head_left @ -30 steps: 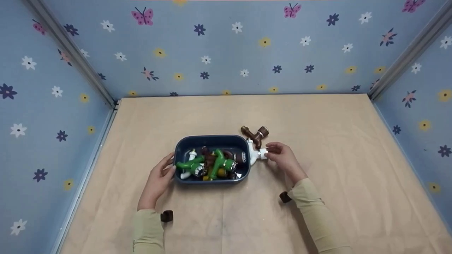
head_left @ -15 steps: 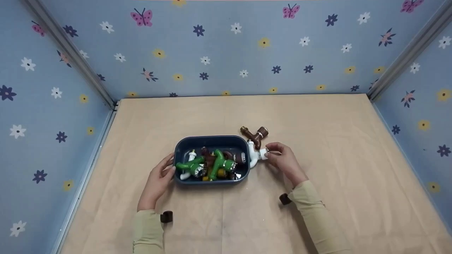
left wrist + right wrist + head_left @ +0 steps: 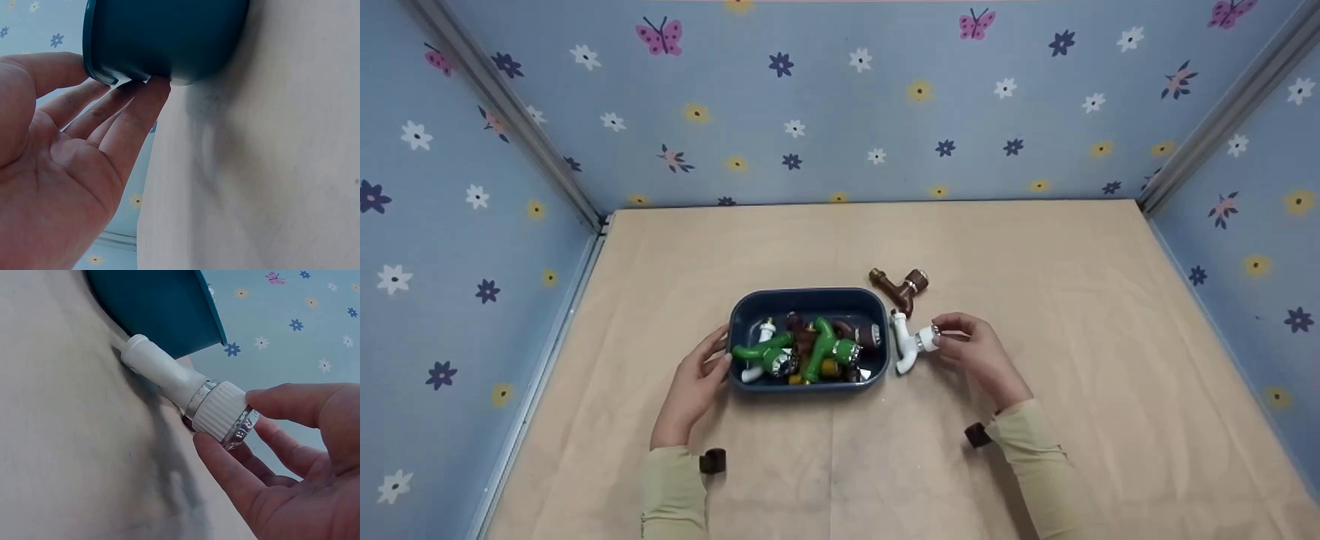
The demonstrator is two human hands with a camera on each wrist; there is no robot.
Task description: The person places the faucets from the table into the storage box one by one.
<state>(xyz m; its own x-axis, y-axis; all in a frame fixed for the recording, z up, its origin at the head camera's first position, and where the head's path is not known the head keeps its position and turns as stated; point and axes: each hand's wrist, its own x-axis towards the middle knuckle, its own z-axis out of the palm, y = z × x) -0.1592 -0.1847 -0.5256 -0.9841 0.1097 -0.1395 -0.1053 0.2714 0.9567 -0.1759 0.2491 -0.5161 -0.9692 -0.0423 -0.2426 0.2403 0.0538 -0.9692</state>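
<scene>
My right hand (image 3: pixel 982 360) pinches the knurled knob of a white tap (image 3: pixel 163 371) between thumb and fingers, just right of the dark blue bin (image 3: pixel 810 388). The tap's spout and threaded end point away from the hand, close beside the bin wall. My left hand (image 3: pixel 697 382) touches the bin's left end, its fingers fairly straight along the outside wall and the thumb at the rim, as the left wrist view shows. Inside lie several taps: two green taps (image 3: pixel 826 351), a white tap (image 3: pixel 766 330), brown ones (image 3: pixel 868 335) and a partly hidden yellow piece (image 3: pixel 830 367).
A brown tap (image 3: pixel 901 289) lies on the beige cloth (image 3: pixel 1035 270) behind the white tap, off the bin's back right corner. Blue flowered walls (image 3: pixel 840 97) close in the back and both sides of the table.
My right hand has drawn the white tap a little right and toward me, away from the bin and the brown tap. The left hand has stayed at the bin's end.
</scene>
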